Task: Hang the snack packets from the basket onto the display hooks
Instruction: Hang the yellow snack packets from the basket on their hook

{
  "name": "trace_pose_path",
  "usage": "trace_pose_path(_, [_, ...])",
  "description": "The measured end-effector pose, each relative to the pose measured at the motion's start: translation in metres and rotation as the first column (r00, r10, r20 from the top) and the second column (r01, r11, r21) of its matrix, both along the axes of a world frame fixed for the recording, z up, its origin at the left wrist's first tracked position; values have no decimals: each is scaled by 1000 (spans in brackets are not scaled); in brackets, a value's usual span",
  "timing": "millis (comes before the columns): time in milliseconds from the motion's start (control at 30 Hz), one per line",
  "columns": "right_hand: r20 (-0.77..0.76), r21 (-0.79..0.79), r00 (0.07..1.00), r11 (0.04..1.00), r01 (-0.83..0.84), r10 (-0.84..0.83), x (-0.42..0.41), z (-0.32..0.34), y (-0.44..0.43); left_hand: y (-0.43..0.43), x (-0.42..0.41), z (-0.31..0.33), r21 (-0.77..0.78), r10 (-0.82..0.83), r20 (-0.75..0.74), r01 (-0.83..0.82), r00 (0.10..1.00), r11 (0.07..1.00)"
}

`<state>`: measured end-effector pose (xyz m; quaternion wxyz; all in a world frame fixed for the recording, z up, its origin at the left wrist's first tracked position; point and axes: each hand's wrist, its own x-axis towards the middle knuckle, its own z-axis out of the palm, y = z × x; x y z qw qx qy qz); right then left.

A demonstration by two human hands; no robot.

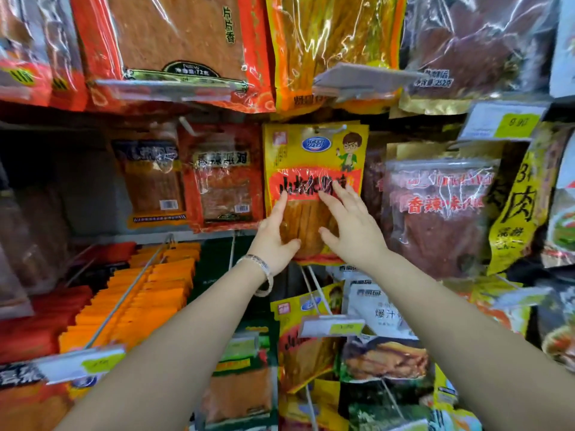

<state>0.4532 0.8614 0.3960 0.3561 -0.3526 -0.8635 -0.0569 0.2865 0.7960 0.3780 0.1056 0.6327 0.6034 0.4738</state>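
A yellow snack packet [314, 160] with a cartoon figure and red label hangs from a display hook [329, 129] at the middle of the rack. My left hand [275, 236], with a bracelet on its wrist, lies against the packet's lower left edge, fingers straight and thumb on its front. My right hand [351, 225] presses flat on the packet's lower right part, fingers spread. The basket is out of view.
Red and orange packets [224, 178] hang to the left, a dark red packet [435, 209] to the right. Large packets [174, 42] hang above. Long hooks with price tags [331, 326] stick out below, over rows of orange packets [149, 293].
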Motion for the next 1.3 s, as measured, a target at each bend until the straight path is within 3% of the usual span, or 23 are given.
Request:
trace_pose_path(133, [-205, -138, 977, 986, -93, 63, 18, -11, -47, -53, 19, -8, 12, 176, -4, -176, 984, 984])
trace_pose_path(233, [-336, -306, 933, 922, -237, 129, 31, -47, -94, -117, 35, -34, 32, 209, 136, -216, 968, 976])
trace_pose_path(367, [-267, -559, 946, 771, -306, 182, 44, -136, -161, -220, 62, -111, -100, 256, 412, -236, 875, 967])
trace_pose_path(467, [-153, -726, 962, 634, -265, 227, 54, -215, -219, -306, 80, -194, -359, 402, 584, -220, 705, 907])
trace_pose_path(533, [-76, -827, 962, 522, -207, 261, 65, -269, -262, -374, 96, -249, -552, 568, 673, -189, 474, 812])
trace_pose_path(567, [-42, -875, 961, 454, -167, 273, 70, -294, -284, -408, 106, -274, -648, 656, 632, -182, 413, 739])
trace_pose_path(633, [52, -952, 959, 304, -37, 280, 81, -340, -327, -474, 127, -319, -802, 798, 489, -179, 352, 570])
trace_pose_path(767, [179, -983, 932, 12, 184, 315, 97, -401, -409, -582, 170, -368, -944, 940, 321, -44, 117, 328])
trace_pose_path(833, [245, -957, 907, -66, 284, 343, 99, -419, -441, -620, 185, -380, -972, 972, 220, -68, 89, 226])
trace_pose_path(933, [324, -891, 797, -118, 438, 510, 91, -438, -480, -663, 191, -385, -984, 985, 137, -96, 106, 147])
trace_pose_path(1000, [349, -849, 727, -128, 512, 591, 75, -445, -501, -689, 183, -389, -985, 986, 168, -44, 9, 168])
trace_pose_path(1200, [381, -839, 521, 50, 541, 763, -34, -437, -543, -756, 115, -390, -985, 959, 169, -59, -226, 160])
trace_pose_path(1300, [382, -865, 540, 86, 494, 750, -97, -431, -562, -784, 62, -388, -976, 926, 220, -72, -306, 207])
